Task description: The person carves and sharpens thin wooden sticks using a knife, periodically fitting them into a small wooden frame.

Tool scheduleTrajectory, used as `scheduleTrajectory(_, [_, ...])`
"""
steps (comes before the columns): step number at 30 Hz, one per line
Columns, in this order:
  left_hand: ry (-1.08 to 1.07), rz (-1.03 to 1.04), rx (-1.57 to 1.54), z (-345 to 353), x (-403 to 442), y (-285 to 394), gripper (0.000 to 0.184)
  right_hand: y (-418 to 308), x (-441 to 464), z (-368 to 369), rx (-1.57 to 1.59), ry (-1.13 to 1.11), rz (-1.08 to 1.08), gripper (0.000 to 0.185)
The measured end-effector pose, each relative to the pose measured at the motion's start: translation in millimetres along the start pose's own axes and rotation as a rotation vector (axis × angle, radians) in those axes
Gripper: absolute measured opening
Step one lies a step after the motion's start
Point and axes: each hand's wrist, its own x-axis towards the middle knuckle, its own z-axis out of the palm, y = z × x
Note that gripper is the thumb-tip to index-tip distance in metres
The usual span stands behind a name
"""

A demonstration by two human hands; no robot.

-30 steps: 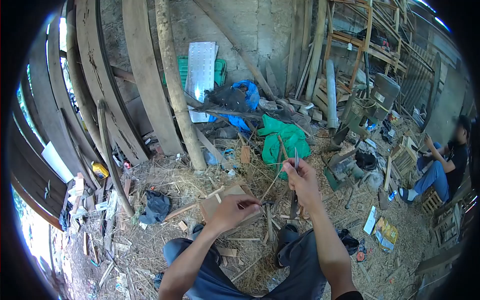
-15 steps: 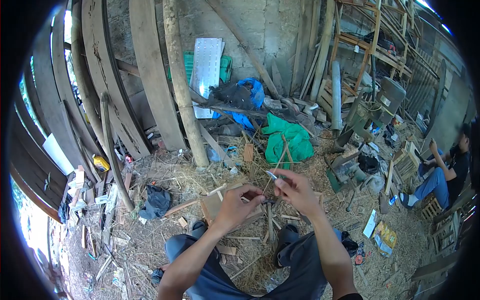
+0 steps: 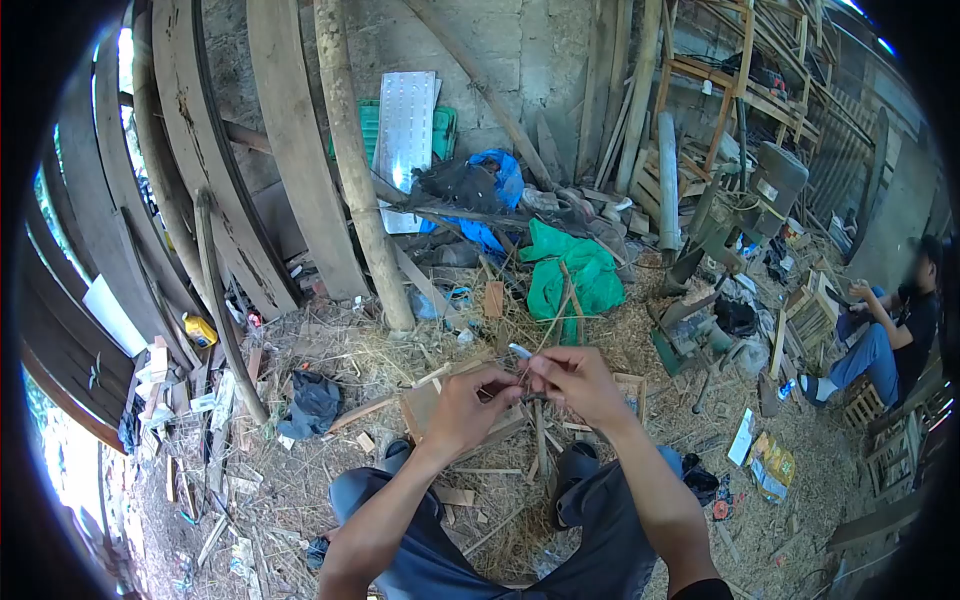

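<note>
Knife [image 3: 519,350] is gripped in the right hand [image 3: 582,388], fingers curled closed, its pale blade showing just beyond the left hand [image 3: 465,408], whose fingertips are pinched, seemingly on a thin strip, hard to make out. Green plastic [image 3: 590,275] lies on the far side; a black bag [image 3: 311,405] lies left.

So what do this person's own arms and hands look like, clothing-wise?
The five-fingered left hand and right hand are ungloved, with no watch or bracelet visible. The left forearm and right forearm are uncovered. A black fabric sleeve edges in near the right elbow; no left sleeve shows.
</note>
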Motion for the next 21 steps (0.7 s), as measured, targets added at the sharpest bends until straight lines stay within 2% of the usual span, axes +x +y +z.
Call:
scheduleTrajectory(2, [-0.04, 0.043, -0.001, -1.6, -1.8, 1.3, 0.016, -4.8, -1.1, -5.6, 0.112, 0.033, 0.035, 0.024])
scheduleTrajectory(6, [-0.077, 0.03, -0.004, -4.1, -0.4, -2.1, 0.017, -9.8, -3.8, -7.1, 0.133, 0.046, 0.103, 0.024])
scheduleTrajectory(9, [-0.132, -0.045, -0.097, -5.9, 1.7, -8.2, 0.017, -8.5, -2.7, -9.9, 0.121, 0.066, 0.079, 0.024])
scheduleTrajectory(12, [-0.185, -0.066, -0.133, -8.8, 0.7, -6.9, 0.019, -5.6, 0.9, -20.8, 0.143, 0.154, 0.07, 0.024])
scheduleTrajectory(14, [-0.193, -0.004, -0.124, -7.3, -1.7, -10.6, 0.019, -11.1, -0.4, -39.5, 0.206, 0.278, 0.068, 0.024])
scheduleTrajectory(17, [-0.166, -0.008, -0.012, -7.1, -4.3, -7.3, 0.019, -5.5, -1.5, -50.9, 0.199, 0.267, 0.102, 0.024])
scheduleTrajectory(21, [-0.067, 0.053, 0.057, -3.3, -1.1, -4.7, 0.017, -8.1, -3.5, -11.2, 0.211, 0.137, 0.138, 0.027])
